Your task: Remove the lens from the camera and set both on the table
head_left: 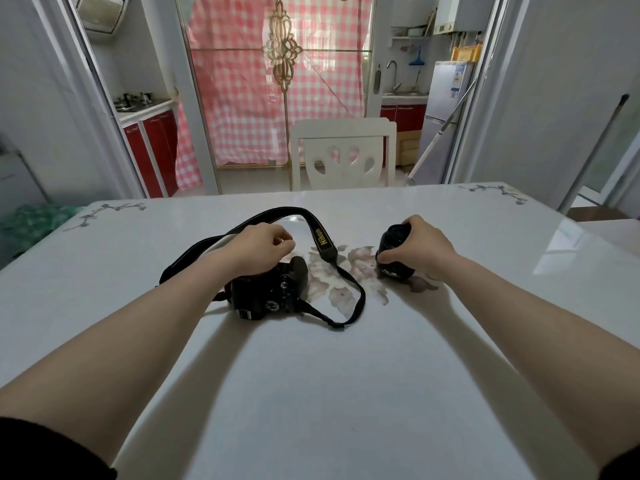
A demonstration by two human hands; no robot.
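A black camera body rests on the white table, left of centre. Its black strap loops behind it and round its right side. My left hand lies over the far top of the camera with the fingers curled; whether it grips the body is unclear. The black lens, detached from the camera, stands on the table to the right of it. My right hand is closed around the lens from the right side.
A white chair stands at the table's far edge. Behind it hangs a pink checked curtain in a glass door. A pale flower pattern is printed on the table between the camera and the lens.
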